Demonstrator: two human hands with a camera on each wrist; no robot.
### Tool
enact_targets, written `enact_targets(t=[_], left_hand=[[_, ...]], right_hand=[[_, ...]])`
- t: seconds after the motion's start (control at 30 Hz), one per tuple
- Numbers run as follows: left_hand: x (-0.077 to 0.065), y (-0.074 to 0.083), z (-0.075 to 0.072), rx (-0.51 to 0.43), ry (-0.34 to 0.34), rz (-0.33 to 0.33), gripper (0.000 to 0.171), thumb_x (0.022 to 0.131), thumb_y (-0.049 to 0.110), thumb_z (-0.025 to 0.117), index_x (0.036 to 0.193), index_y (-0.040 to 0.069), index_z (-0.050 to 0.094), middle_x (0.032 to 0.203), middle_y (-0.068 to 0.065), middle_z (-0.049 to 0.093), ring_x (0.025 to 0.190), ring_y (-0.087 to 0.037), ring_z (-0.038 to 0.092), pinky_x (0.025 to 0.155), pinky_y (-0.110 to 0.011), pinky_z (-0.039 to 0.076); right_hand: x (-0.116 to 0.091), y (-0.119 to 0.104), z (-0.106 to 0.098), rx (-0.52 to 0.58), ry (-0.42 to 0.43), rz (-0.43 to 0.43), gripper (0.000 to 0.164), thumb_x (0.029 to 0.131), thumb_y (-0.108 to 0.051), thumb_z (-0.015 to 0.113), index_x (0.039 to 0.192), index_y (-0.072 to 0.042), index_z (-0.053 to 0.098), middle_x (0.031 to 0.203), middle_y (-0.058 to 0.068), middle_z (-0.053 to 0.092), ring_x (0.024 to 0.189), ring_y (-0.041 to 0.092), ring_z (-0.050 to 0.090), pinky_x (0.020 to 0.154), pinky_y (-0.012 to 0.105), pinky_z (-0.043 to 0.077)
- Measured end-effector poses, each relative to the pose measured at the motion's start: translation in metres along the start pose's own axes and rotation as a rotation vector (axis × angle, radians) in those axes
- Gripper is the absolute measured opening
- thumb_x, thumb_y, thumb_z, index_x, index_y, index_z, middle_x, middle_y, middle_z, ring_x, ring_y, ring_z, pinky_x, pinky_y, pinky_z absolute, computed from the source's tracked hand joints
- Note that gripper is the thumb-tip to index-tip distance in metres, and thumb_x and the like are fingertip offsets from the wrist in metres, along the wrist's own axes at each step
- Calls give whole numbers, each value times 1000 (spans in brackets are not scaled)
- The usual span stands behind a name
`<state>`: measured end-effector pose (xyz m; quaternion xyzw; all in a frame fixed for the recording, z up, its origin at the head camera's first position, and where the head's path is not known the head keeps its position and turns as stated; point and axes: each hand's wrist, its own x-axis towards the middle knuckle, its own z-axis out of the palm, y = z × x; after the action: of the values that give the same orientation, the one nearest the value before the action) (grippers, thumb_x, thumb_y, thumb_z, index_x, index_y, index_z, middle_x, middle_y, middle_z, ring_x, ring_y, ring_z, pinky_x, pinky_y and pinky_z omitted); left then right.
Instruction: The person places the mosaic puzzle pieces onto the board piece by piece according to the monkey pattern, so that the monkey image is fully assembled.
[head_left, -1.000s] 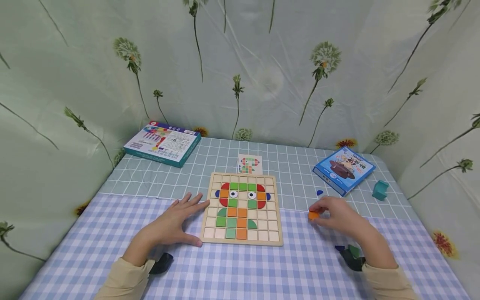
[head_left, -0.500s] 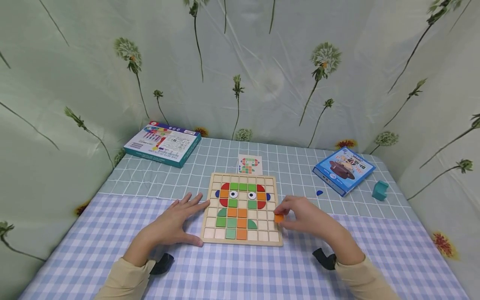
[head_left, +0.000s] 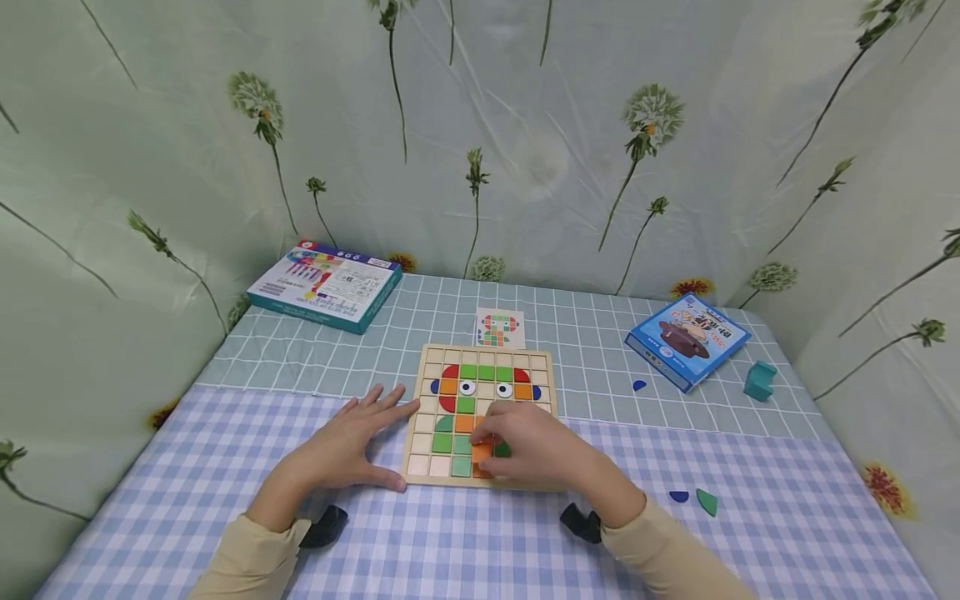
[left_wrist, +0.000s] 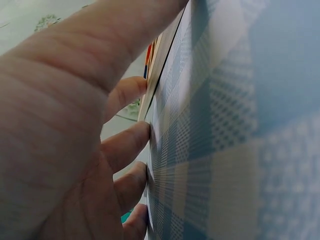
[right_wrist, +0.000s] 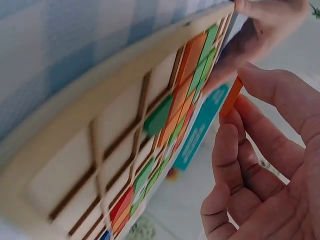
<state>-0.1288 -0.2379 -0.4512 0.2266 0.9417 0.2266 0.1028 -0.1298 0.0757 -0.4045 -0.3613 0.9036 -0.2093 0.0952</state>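
Note:
My right hand (head_left: 536, 442) pinches a thin orange square tile (right_wrist: 231, 97) between thumb and fingertips, over the lower middle of the wooden grid board (head_left: 517, 485). In the right wrist view the tile stands on edge, apart from the board. Coloured tiles in the board form a figure with two round eyes (head_left: 467, 388), red curved pieces and green and orange squares; my right hand hides part of the lower right. My left hand (head_left: 348, 442) lies with fingers spread at the board's left side, thumb at the near left corner and a fingertip at the left edge.
A pattern card (head_left: 500, 327) lies behind the board. To the right are a blue half-round piece (head_left: 639, 385), a dark blue piece (head_left: 678, 497), a green quarter-round piece (head_left: 707, 502), a blue box (head_left: 688, 340) and a teal object (head_left: 760, 380). A flat box (head_left: 326, 287) sits back left.
My right hand has carried the orange tile leftward from the right of the table to over the board, uncovering the green and dark blue pieces. My left hand stays at the board's edge.

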Motion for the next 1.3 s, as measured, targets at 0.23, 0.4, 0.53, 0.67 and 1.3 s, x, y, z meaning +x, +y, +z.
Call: enact_targets(t=[0.23,0.4,0.53,0.67,1.3], left_hand=[[0,3,-3,-32,-22,-17,113,71,67,92,165,24,45,177,-16,30,164,-54,18,125,-81,17],[0,4,-3,-64,-40,-33,112,72,64,92,165,25,45,178,-16,28,164,-54,16,125,-81,14],[0,5,-3,-88,-43,-42,110,73,61,94,165,25,46,178,-15,29,164,-54,16,125,-81,12],[0,6,-4,-101,-44,-51,108,73,58,95,164,25,47,177,-15,29,164,-54,16,125,-81,11],[0,12,-6,-121,-45,-76,106,73,52,97,163,23,49,176,-17,31,164,-54,17,125,-82,12]], right_hand=[[17,-14,10,-37,-14,-74,20,95,-26,82,112,-15,82,105,-6,73,85,5,56,80,20,52],[27,-22,15,-45,-42,-91,22,95,-27,83,113,-15,82,111,-5,76,93,4,63,89,21,57],[32,-26,17,-55,-64,-93,25,95,-27,84,115,-14,82,112,-4,78,95,3,64,92,21,57],[36,-27,20,-59,-76,-88,22,94,-26,85,112,-14,82,107,-6,77,90,2,60,88,18,56],[43,-27,28,-87,-105,-73,13,92,-24,87,102,-17,81,97,-10,73,84,0,58,84,14,54]])
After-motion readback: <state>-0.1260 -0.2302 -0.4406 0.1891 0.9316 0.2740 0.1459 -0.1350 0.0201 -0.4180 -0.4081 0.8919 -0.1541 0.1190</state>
